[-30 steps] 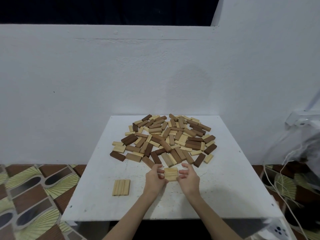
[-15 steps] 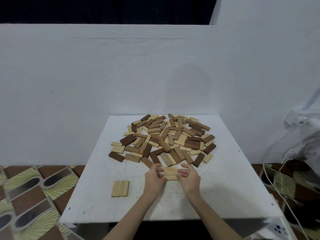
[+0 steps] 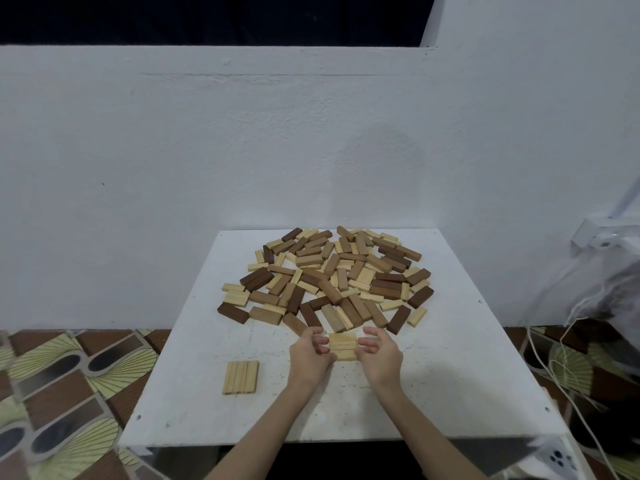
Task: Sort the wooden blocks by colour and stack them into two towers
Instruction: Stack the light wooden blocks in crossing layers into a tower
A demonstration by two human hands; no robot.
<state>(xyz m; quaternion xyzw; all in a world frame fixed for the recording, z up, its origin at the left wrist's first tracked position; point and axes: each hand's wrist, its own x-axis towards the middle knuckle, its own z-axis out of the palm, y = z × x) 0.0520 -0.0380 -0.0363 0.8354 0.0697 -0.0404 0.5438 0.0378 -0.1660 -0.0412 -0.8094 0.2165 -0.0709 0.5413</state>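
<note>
Both hands, left hand [image 3: 311,355] and right hand [image 3: 379,355], grip pale blocks [image 3: 343,346] near the surface's [image 3: 450,375] front edge; uneven squeezing may scatter them.

Two bare forearms rise from the bottom edge toward frame centre.
The left hand [image 3: 310,355] and right hand [image 3: 380,355] face each other, palms inward, fingers curled, a gap between them.

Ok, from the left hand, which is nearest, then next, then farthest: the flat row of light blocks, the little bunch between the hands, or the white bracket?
1. Bunch, touching the left hand.
2. Flat row, to its left.
3. Bracket, far right.
</note>
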